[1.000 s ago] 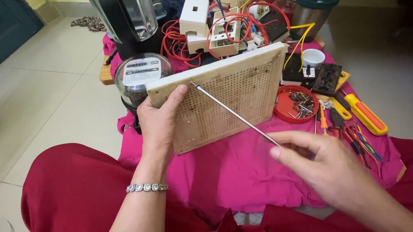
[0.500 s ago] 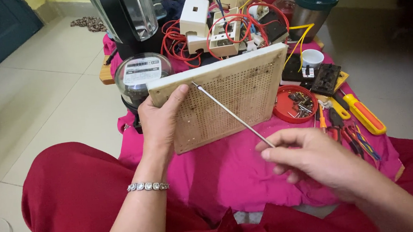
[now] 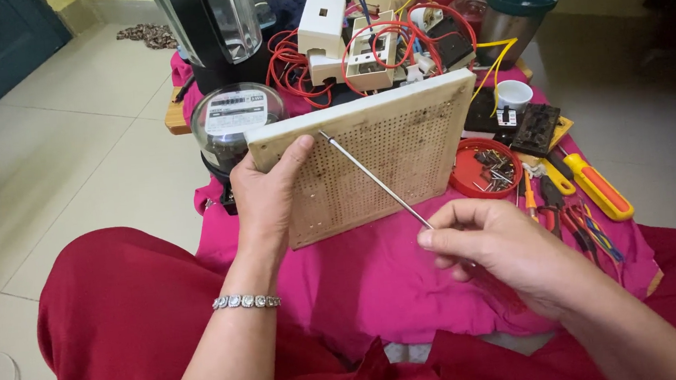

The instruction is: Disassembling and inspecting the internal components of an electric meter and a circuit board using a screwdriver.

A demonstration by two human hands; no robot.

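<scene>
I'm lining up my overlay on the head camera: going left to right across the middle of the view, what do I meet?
Round glass-domed meter → left hand gripping the perforated board → screwdriver shaft across the board → right hand holding it → red dish of small parts → yellow-handled screwdriver.

Pink-clothed surface (image 3: pixel 408 265) before me. On it: red dish of screws (image 3: pixel 484 169) at 2 o'clock, yellow-handled screwdriver (image 3: pixel 597 187) and pliers (image 3: pixel 552 201) at 3, meter (image 3: pixel 228 126) at 11.
</scene>
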